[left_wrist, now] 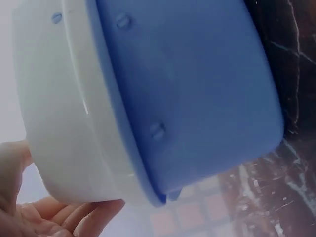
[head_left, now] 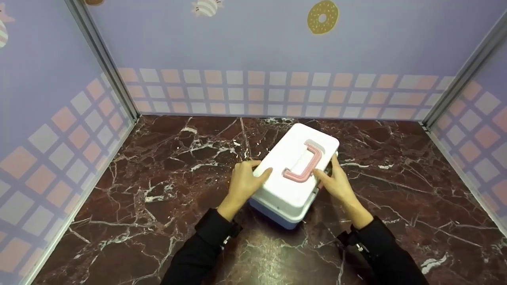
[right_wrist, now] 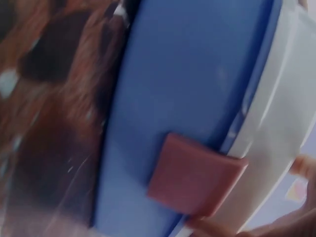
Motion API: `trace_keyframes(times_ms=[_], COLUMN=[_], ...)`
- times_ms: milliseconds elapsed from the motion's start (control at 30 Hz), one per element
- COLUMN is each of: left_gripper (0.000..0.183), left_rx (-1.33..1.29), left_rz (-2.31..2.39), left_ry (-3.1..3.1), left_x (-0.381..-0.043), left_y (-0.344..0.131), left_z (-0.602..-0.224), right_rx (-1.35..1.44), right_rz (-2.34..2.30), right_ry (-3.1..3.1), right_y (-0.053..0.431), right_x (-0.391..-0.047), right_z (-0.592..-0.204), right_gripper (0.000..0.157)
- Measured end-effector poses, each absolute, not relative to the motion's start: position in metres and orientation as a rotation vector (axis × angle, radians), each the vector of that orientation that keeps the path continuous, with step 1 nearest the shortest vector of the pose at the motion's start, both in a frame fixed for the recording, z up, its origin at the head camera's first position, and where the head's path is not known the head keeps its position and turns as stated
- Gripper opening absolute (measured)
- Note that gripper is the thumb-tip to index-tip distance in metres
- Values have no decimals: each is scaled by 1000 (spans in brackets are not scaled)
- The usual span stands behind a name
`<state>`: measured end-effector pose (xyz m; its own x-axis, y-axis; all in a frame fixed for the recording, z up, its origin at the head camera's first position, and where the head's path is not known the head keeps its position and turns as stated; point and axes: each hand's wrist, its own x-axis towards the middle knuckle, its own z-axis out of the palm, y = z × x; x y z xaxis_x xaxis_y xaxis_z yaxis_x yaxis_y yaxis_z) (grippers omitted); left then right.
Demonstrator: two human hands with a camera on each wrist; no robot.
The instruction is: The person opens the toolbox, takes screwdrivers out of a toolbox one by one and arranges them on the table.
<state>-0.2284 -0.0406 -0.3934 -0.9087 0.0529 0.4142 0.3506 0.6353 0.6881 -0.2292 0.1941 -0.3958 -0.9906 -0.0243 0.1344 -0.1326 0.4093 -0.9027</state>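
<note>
Rect. hard-plastic box (head_left: 291,188) w/ white lid (head_left: 301,162) and blue base (left_wrist: 202,84) sits skewed on the dark red-brown, white-veined marble-look tabletop (head_left: 178,190), far end angled R; a pink bracket-shaped handle (head_left: 313,164) lies in the recess atop the box, and a flat pink latch (right_wrist: 195,175) is on the box's R side. L hand (head_left: 245,180), at the box's L side, grips the lid edge, thumb on top, fingers along the side; R hand (head_left: 336,184), opp. side, likewise pinches the lid edge, thumb near the handle, w/ one fingertip at the latch's edge. Behind the box stands a lilac backdrop (head_left: 257,43) w/ pink & white squares.
</note>
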Motion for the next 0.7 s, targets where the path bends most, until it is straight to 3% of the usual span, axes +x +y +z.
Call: trace_keyframes(times_ms=[100, 400, 700], left_gripper=[33, 51, 50], left_rx=[-351, -292, -263], left_rz=[-972, -354, -78], left_ry=[-2518, -2570, -2457], left_x=[-213, -174, -162], left_y=[-33, -5, 8], left_z=[-392, -390, -394], right_rx=[193, 443, 624], right_rz=[1705, 2013, 2009], right_ry=[-2533, -2387, -2312], right_y=[205, 224, 227], right_x=[-243, -260, -271], right_z=[-409, -421, -429], right_gripper=[74, 69, 66])
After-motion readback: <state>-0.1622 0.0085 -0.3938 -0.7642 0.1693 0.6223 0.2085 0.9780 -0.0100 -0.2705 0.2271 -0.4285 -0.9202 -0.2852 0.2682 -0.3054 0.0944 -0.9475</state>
